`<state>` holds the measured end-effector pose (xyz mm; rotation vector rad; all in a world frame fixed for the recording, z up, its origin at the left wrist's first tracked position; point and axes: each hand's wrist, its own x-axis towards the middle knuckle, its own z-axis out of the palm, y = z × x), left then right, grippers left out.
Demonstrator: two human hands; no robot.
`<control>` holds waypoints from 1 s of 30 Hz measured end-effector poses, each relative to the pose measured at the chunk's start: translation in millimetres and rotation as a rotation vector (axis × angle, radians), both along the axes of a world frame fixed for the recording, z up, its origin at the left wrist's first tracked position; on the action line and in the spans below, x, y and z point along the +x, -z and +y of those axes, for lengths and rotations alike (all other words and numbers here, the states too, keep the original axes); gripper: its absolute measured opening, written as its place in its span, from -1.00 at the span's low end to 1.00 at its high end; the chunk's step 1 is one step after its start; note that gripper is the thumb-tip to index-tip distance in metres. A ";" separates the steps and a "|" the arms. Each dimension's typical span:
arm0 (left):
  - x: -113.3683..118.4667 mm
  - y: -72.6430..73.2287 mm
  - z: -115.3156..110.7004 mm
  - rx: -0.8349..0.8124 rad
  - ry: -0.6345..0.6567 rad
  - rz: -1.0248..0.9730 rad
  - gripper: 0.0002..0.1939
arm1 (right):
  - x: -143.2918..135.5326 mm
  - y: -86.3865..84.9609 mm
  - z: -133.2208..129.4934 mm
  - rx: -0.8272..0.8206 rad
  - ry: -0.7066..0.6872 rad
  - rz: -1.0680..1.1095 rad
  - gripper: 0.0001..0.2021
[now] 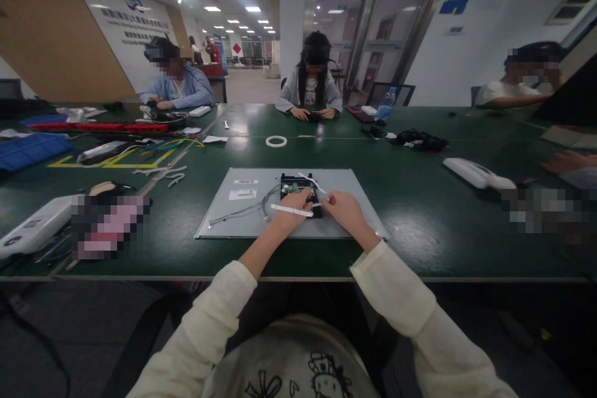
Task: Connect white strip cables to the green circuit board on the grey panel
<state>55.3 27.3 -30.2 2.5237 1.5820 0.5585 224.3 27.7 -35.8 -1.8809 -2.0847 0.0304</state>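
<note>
A flat grey panel (242,211) with labels lies on the green table in front of me. On it sits a black frame (318,210) with a small green circuit board (293,188). My left hand (296,204) is over the frame, fingers bent, and a white strip (285,209) crosses its back. My right hand (344,208) is closed at the frame's right side, its fingertips pinching a white strip (313,183). Grey cables (242,211) run from the frame to the left across the panel. What lies under my left fingertips is partly hidden.
A roll of white tape (276,142) lies beyond the panel. Left are blue trays (32,150), a white device (40,227) and pliers-like tools (161,172). Right are another white device (473,173) and black cables (420,139). Several people sit around the table.
</note>
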 end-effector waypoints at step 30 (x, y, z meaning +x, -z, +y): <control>-8.4 -6.3 -3.4 -0.012 -0.045 0.240 -0.75 | -7.5 -4.9 -15.1 -0.076 0.115 -0.163 -0.81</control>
